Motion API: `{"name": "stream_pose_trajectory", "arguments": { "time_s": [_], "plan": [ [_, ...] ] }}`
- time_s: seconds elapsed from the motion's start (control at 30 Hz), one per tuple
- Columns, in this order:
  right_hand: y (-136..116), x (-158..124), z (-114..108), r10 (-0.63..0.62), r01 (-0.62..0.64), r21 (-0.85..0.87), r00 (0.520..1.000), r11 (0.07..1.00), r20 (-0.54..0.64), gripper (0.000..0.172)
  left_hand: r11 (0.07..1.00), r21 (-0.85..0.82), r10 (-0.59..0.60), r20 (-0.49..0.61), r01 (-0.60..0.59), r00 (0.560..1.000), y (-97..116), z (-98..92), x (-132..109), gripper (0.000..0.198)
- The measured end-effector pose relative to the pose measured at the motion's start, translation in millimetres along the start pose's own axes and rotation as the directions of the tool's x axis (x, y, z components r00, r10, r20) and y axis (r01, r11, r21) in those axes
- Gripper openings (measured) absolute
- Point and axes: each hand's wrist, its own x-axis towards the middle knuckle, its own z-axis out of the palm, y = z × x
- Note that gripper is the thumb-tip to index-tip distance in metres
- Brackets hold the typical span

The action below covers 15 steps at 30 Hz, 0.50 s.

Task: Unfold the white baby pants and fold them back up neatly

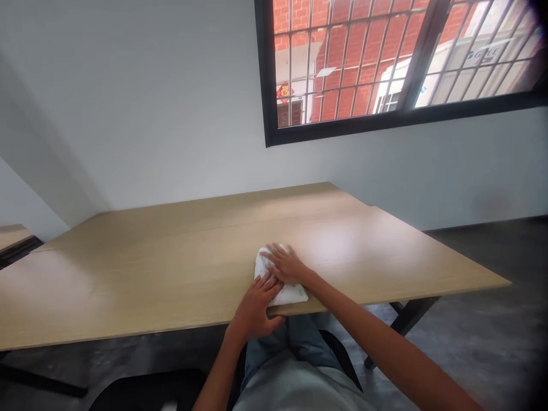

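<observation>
A small folded white cloth with a faint print [290, 294] lies at the near edge of a light wooden table [171, 268]. My right hand [286, 264] lies flat on top of the cloth, fingers spread and pointing left. My left hand [256, 308] rests at the table's edge with its fingertips on the cloth's near left part. Most of the cloth is hidden under both hands.
A white wall rises behind the table, with a black-framed barred window [385, 63] at the upper right. Another table's corner [12, 237] shows at the far left. Dark floor and the table's black leg [411, 317] are to the right. My lap is below.
</observation>
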Motion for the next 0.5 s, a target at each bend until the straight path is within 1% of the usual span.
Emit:
{"name": "stream_pose_trajectory", "arguments": {
  "time_s": [0.1, 0.17, 0.2, 0.27, 0.3, 0.33, 0.4, 0.43, 0.47, 0.5],
  "plan": [
    [2, 7, -5, 0.065, -0.064, -0.026, 0.997, 0.998, 0.028, 0.059, 1.000, 0.021, -0.012, 0.034, 0.011, 0.999, 0, 0.1, 0, 0.082],
    [-3, 0, -11, 0.086, -0.085, -0.038, 0.996, 0.996, 0.022, 0.061, 0.999, 0.029, -0.021, 0.052, 0.020, 0.998, 2, 0.7, -2, 0.083],
    [-7, -9, -15, 0.087, -0.086, -0.049, 0.996, 0.995, 0.014, 0.060, 0.999, 0.030, -0.025, 0.063, 0.023, 0.998, 4, 1.3, -4, 0.085],
    [-18, -35, -21, 0.048, -0.049, -0.056, 0.999, 0.997, -0.011, 0.055, 1.000, 0.019, -0.024, 0.086, 0.022, 0.996, 6, 2.5, -9, 0.091],
    [-24, -51, -25, 0.004, -0.006, -0.040, 1.000, 0.999, -0.029, 0.051, 1.000, 0.003, -0.011, 0.088, 0.010, 0.996, 6, 3.1, -13, 0.092],
    [-30, -68, -28, -0.043, 0.042, -0.006, 0.998, 0.999, -0.042, 0.046, 1.000, -0.025, 0.013, 0.076, -0.011, 0.997, 5, 3.6, -17, 0.090],
    [-40, -102, -33, -0.096, 0.102, 0.080, 0.993, 0.992, -0.075, 0.044, 0.992, -0.110, 0.068, 0.017, -0.065, 0.998, 1, 3.9, -24, 0.081],
    [-43, -116, -35, -0.115, 0.122, 0.114, 0.991, 0.986, -0.071, 0.045, 0.984, -0.154, 0.088, -0.021, -0.091, 0.996, -3, 4.0, -28, 0.076],
    [-45, -128, -36, -0.124, 0.131, 0.142, 0.991, 0.981, -0.059, 0.053, 0.975, -0.190, 0.103, -0.056, -0.112, 0.993, -8, 4.0, -30, 0.072],
    [-45, -136, -37, -0.129, 0.134, 0.161, 0.991, 0.978, -0.040, 0.066, 0.969, -0.214, 0.112, -0.079, -0.127, 0.991, -13, 4.1, -33, 0.069]
  ]
}}
